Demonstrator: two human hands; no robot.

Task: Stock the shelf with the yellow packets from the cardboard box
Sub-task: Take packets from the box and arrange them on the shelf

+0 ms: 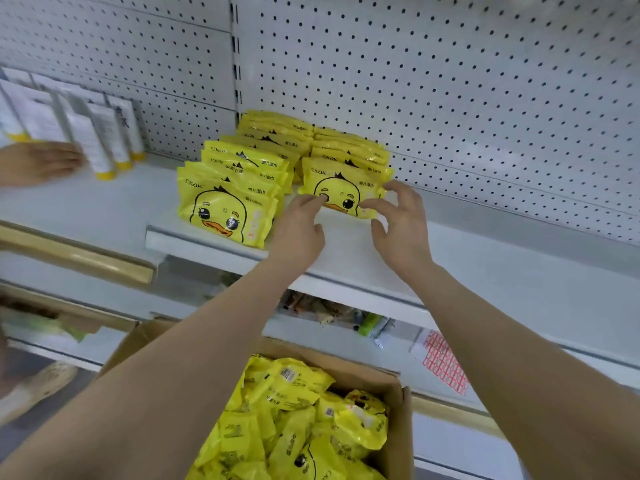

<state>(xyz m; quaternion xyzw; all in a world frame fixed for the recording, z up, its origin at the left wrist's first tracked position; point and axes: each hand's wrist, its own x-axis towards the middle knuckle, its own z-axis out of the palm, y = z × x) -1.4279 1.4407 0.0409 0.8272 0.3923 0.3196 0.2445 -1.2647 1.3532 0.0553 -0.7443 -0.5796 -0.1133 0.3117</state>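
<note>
— Both of your hands are at the front packet (343, 194) of the right-hand row. Your left hand (299, 226) has its fingertips on the duck's face; the grip there is released, fingers nearly straight, pressing rather than clasping.

— And the other one?

— Your right hand (401, 220) is curled round the packet's right edge, thumb low at its bottom corner, fingers up by its top corner. That grip is grasping the packet.

— Walk me across the frame, left to right.

— At the far left, mid-height, another person's hand (38, 162) rests on the shelf (519, 271), blurred. Just right of it stand white tubes with yellow caps (104, 140), upright against the pegboard back (450, 81). Towards the centre you have the left row of yellow packets (225, 202), standing on edge one behind another, duck faces forward. Touching it on the right is the shorter second row (349, 147), whose front packet you are handling; it stands well back from the shelf's front lip. Right of that the shelf runs on bare.

— Where's the stock?

— Bottom centre of the frame, under your forearms: the cardboard box (398, 403), flaps open, holding a loose heap of packets (294, 410) lying every which way. Upper right of the box, a sheet of red labels (443, 362) lies on a lower shelf.
</note>
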